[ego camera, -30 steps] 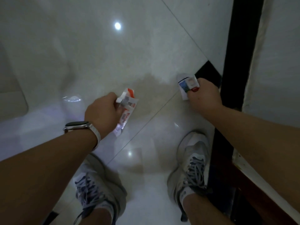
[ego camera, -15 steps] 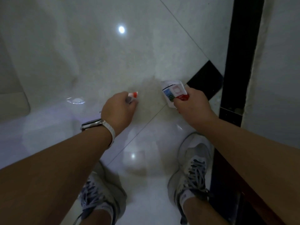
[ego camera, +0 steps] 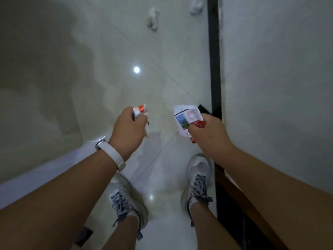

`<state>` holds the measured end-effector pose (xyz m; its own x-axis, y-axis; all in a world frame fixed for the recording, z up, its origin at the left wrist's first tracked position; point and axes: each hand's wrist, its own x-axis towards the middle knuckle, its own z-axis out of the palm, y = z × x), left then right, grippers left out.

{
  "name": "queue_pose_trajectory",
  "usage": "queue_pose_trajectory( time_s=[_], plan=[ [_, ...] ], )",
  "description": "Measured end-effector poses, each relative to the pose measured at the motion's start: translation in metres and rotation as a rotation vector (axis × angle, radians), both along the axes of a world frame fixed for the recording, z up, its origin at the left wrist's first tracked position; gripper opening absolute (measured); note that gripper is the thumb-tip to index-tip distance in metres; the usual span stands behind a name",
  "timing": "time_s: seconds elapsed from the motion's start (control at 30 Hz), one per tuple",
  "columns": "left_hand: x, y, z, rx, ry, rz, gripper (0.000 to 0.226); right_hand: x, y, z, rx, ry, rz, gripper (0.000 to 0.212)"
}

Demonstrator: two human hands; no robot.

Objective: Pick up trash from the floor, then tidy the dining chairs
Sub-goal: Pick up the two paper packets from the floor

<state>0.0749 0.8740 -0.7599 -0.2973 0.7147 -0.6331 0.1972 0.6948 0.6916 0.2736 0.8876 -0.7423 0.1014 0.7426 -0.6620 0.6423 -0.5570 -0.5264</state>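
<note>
My left hand (ego camera: 128,129), with a white watch band on the wrist, grips a crumpled red-and-white wrapper (ego camera: 139,110) whose tip sticks out above the fist. My right hand (ego camera: 207,134) pinches a white carton piece (ego camera: 186,120) printed with a blue-green picture and red marks. Both hands hang above the glossy white tiled floor (ego camera: 153,87). Farther ahead on the floor lie a crumpled white scrap (ego camera: 153,18) and another white scrap (ego camera: 196,6) beside the black strip.
A black strip (ego camera: 214,60) runs along the floor at the foot of a pale wall (ego camera: 279,78) on the right. My two white sneakers (ego camera: 126,201) stand below the hands. A pale surface (ego camera: 36,87) fills the left side.
Both hands have risen from the floor with their trash, and the view has tilted forward, bringing two more white scraps into sight ahead.
</note>
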Motion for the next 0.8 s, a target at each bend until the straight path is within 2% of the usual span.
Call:
queue_pose_trajectory(
  time_s=[0.2,0.37,0.47,0.53,0.67,0.8],
  plan=[
    [-0.008,0.032,0.144,0.115,-0.112,0.091,0.01,-0.013,0.016,0.136,0.036,0.017,-0.072,0.014],
    [-0.019,0.041,0.273,0.181,-0.268,0.172,0.015,-0.036,0.028,0.266,0.105,0.081,-0.097,0.014],
    [-0.032,0.043,0.346,0.207,-0.292,0.204,0.021,-0.053,0.034,0.345,0.173,0.113,-0.104,0.012],
    [-0.04,0.041,0.392,0.225,-0.275,0.201,0.026,-0.065,0.035,0.393,0.209,0.124,-0.107,0.012],
    [-0.059,0.036,0.48,0.292,-0.309,0.149,0.016,-0.085,0.028,0.475,0.245,0.142,-0.098,0.015],
    [-0.082,0.029,0.556,0.402,-0.314,0.068,0.021,-0.101,0.023,0.543,0.322,0.172,-0.119,0.018]
  ],
)
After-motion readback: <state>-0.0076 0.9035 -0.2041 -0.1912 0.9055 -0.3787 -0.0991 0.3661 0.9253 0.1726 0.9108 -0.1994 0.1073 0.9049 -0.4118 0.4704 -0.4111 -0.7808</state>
